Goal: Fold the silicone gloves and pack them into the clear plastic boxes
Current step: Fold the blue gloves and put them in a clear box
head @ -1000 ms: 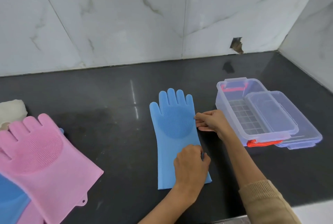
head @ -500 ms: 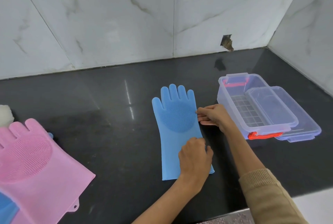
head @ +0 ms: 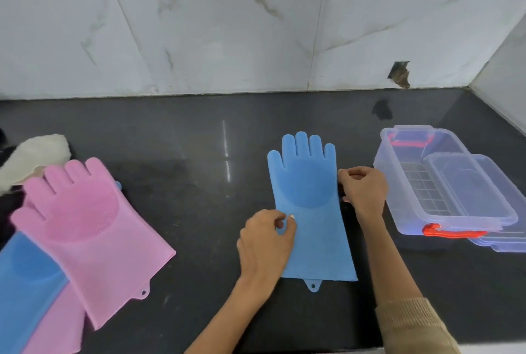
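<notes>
A blue silicone glove (head: 313, 211) lies flat on the black counter, fingers pointing to the wall. My left hand (head: 264, 242) pinches its left edge at the wrist part. My right hand (head: 363, 190) pinches its right edge beside the palm. To the right stands an open clear plastic box (head: 398, 183) with red latches; its clear lid (head: 478, 191) rests tilted across it, and another clear piece lies under its right side. At the left a pink glove (head: 85, 228) lies on top of another blue glove (head: 25, 291) and a second pink glove (head: 59, 331).
A cream cloth (head: 34, 157) lies at the far left behind the pink glove. The marble wall (head: 256, 26) closes the back and the right corner, with a small hole (head: 400, 73) low down. The counter's front edge runs just below my arms.
My left hand has shifted from the glove's right side to its left edge. My right hand stays at the right edge. The view has swung left, showing more of the glove pile.
</notes>
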`<action>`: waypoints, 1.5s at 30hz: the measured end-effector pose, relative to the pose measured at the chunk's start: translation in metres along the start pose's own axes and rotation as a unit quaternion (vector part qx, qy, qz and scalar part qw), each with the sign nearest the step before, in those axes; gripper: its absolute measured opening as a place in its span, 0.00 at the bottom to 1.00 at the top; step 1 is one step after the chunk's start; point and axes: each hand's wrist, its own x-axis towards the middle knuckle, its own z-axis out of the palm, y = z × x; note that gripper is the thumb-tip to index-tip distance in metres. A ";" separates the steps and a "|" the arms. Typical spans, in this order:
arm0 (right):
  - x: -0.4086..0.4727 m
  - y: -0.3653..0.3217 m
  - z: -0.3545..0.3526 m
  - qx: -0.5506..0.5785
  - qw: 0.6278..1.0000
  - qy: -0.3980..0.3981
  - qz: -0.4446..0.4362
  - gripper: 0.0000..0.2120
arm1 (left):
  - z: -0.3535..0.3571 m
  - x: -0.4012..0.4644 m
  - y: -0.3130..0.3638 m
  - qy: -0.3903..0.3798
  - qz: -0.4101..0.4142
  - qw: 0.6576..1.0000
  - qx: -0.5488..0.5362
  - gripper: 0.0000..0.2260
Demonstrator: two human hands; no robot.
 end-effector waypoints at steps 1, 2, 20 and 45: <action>-0.004 -0.005 0.004 -0.013 0.999 0.008 -0.029 0.03 | -0.010 0.003 -0.009 0.021 -0.024 0.999 -0.005 0.10; -0.008 -0.010 0.009 -0.022 0.998 0.005 -0.050 0.03 | -0.020 0.005 -0.018 0.046 -0.048 0.998 -0.006 0.10; -0.156 -0.083 0.158 -0.088 0.911 -0.313 -0.256 0.05 | -0.163 -0.032 -0.159 0.345 -0.320 0.882 -0.005 0.06; -0.313 -0.092 0.196 -0.055 0.723 -0.531 -0.437 0.08 | -0.236 -0.082 -0.220 0.425 -0.456 0.713 -0.321 0.08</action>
